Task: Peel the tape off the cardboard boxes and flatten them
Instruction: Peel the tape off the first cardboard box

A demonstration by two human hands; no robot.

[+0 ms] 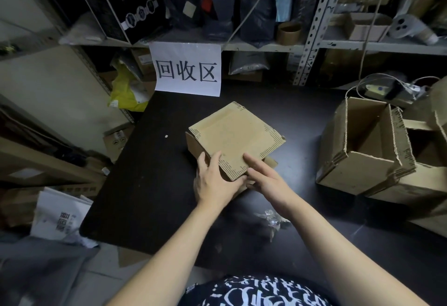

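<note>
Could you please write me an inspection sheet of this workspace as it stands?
Surface: black table, dimly lit.
Job's things: small cardboard box in the centre, top flap lying over it, flap edges scuffed; larger open box at the table's right side, flaps up.
Clutter: crumpled clear tape beside the right forearm; white scrap left of the small cardboard box.
Grippers: left hand grips the box's near corner; right hand has its index finger on the flap and its other fingers curled under the edge.
Cables: looped wires behind the larger open box; hanging cord in front of the shelves.
Surroundings: metal shelving, white sign, tape roll.
</note>
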